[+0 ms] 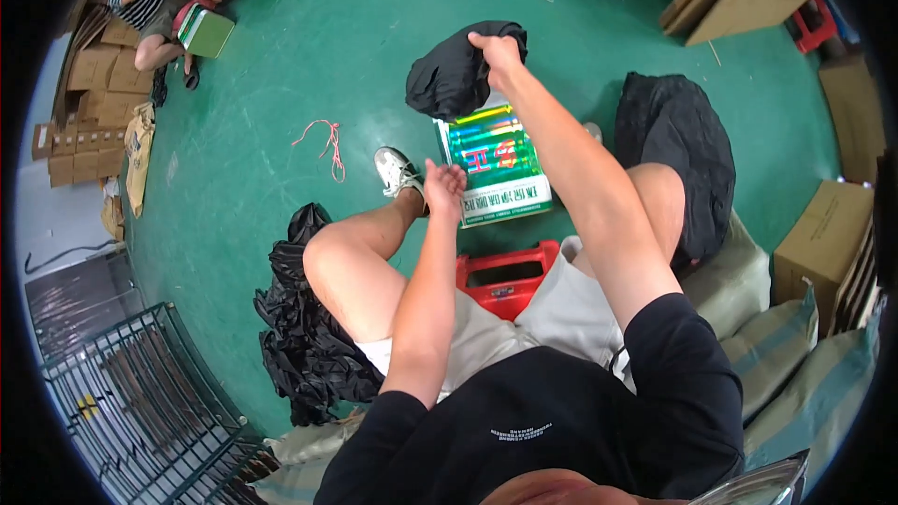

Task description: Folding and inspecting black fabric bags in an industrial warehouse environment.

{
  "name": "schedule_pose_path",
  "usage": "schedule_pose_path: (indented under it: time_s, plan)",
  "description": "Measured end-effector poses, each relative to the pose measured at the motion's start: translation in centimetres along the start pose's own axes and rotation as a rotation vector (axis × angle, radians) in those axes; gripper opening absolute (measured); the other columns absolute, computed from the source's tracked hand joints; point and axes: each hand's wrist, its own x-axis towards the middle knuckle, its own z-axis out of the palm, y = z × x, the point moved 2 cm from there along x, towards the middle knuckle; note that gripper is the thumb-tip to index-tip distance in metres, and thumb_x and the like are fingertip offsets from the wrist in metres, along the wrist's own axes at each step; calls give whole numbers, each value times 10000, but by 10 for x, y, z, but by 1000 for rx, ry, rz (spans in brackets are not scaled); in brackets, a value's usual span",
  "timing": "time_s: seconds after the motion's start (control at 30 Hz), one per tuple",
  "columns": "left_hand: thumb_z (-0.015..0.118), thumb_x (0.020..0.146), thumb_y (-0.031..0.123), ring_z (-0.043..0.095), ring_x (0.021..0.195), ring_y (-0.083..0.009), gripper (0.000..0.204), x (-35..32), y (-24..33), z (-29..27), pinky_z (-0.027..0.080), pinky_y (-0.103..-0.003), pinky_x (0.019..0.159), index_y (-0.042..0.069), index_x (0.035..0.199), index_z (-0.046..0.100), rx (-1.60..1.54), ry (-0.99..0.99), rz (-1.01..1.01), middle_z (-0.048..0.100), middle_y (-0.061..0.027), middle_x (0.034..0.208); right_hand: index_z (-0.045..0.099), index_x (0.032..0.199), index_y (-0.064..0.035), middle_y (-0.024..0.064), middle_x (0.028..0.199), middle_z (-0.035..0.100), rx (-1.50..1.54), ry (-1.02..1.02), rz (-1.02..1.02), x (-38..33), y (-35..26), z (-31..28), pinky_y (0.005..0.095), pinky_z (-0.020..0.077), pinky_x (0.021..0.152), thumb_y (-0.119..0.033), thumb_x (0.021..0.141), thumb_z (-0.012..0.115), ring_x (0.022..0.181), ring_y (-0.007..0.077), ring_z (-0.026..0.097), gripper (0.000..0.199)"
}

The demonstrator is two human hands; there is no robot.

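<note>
My right hand (498,54) reaches far forward, its fingers closed on a bundled black bag (454,75) that looks like thin plastic or cloth. The bundle hangs over the far end of a shiny green box (496,159) and hides part of it. The box stands on the floor between my feet, with bright foil colours and a white band on its near side. My left hand (443,189) is beside the box's left edge, fingers stretched and nothing in them. Whether it touches the box, I cannot tell.
A red plastic stool (510,279) is between my legs. Crumpled black bags (304,337) lie left, and a large black bag (678,154) stands right. Pink string (334,151) lies on the green floor. A wire rack (150,393), cartons (823,229) and another person (142,2) are around.
</note>
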Motion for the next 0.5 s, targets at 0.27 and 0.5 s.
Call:
schedule_pose_path:
  time_s: [0.27, 0.5]
  plan:
    - [376, 972, 530, 566, 1107, -268, 604, -5, 5, 74, 445, -373, 941, -5, 1227, 489, -222, -355, -64, 587, -165, 1203, 619, 925, 113, 179, 918, 659, -65, -134, -65, 22, -80, 66, 413, 559, 708, -17, 829, 651, 786, 292, 658, 164]
    - [184, 882, 734, 362, 1335, -341, 919, 8, 41, 162, 239, -485, 1119, -11, 1387, 367, -774, -734, -202, 416, -179, 1431, 642, 998, 67, 148, 922, 696, -102, -513, 14, -118, -208, 74, 316, 576, 758, -86, 869, 632, 798, 208, 691, 200]
